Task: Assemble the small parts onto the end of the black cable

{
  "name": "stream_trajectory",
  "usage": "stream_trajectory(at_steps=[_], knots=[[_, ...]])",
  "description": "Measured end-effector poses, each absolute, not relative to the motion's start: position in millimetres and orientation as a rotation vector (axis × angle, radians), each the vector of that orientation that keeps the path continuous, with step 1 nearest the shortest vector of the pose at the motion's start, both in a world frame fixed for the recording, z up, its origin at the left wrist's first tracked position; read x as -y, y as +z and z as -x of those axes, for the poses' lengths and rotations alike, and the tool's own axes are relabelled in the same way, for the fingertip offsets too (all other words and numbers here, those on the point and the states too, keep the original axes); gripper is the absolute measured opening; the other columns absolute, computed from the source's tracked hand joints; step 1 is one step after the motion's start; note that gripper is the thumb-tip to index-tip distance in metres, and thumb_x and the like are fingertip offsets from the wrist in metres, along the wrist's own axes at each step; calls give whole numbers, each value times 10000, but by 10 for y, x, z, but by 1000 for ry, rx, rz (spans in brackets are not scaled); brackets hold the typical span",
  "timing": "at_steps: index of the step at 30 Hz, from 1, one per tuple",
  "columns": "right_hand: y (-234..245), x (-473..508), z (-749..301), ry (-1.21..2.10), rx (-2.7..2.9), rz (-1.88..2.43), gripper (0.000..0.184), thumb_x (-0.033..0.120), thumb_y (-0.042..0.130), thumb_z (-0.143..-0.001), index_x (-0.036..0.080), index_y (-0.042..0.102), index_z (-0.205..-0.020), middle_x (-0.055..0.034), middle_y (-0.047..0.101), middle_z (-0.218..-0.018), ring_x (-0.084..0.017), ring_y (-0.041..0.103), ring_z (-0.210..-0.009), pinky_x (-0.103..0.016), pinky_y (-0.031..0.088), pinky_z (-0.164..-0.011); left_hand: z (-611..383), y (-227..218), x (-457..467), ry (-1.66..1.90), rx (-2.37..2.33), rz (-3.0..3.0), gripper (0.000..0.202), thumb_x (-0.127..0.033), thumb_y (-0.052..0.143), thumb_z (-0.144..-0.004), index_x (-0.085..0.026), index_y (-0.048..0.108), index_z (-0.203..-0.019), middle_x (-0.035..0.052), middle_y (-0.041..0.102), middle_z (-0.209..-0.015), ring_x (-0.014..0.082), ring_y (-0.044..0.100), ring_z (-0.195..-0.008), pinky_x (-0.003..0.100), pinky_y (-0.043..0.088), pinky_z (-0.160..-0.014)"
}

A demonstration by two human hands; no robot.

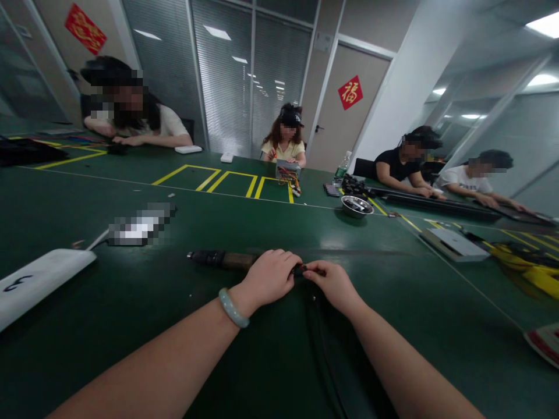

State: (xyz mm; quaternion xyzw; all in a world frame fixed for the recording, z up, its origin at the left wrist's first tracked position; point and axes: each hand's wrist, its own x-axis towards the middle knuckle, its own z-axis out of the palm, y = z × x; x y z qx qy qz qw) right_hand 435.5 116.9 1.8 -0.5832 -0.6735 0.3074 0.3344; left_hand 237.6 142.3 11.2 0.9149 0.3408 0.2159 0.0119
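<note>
"Two bare forearms lie nearest; where do they lead?"

"To a dark tool on the desk, its tip pointing left; the left hand curls over its right part; the right hand pinches at its right end, though what sits in that pinch is too small to tell."

"What could go wrong?"

"A snag on the black cable, running to the near edge, could jerk that end loose; a slack left hand might let the tool roll; the white block, left, and metal bowl, far right, lie well apart."
</note>
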Motion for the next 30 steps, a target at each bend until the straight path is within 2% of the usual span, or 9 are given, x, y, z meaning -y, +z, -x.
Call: stream_trajectory(at_steps=[6, 10, 16, 30], knots=[[-70, -1223, -4372, 974, 1644, 1538, 202, 287, 697, -739, 181, 654, -906, -6, 689, -795, -141, 616, -700, -243, 458, -632, -2403, 87, -1420, 718, -1184, -2795, 175, -175, 547, -827, -182, 554, -1002, 53, 607, -986, 215, 562, -956, 369, 424, -882], [-22, -1192, -4362, 848, 1708, 1591, 142, 314, 660, -779, 196, 666, -858, 5, 681, -759, -130, 591, -652, -237, 434, -599, -2409, 85, -1417, 713, -1244, -2786, 143, -182, 555, -822, -191, 550, -965, 42, 603, -961, 215, 560, -945, 377, 424, -880], [17, -1144, -4359, 638, 1818, 1631, 126, 315, 612, -806, 220, 679, -854, 12, 675, -743, -125, 558, -614, -238, 397, -574, -2407, 85, -1439, 693, -1249, -2773, 153, -189, 546, -820, -197, 558, -972, 31, 607, -945, 205, 565, -872, 360, 434, -785], [-44, -1170, -4360, 609, 1882, 1638, 115, 285, 610, -791, 216, 661, -868, 11, 681, -775, -128, 573, -633, -242, 403, -587, -2391, 55, -1468, 735, -1176, -2767, 114, -278, 568, -891, -223, 616, -978, 20, 626, -999, 205, 568, -917, 361, 413, -801]])
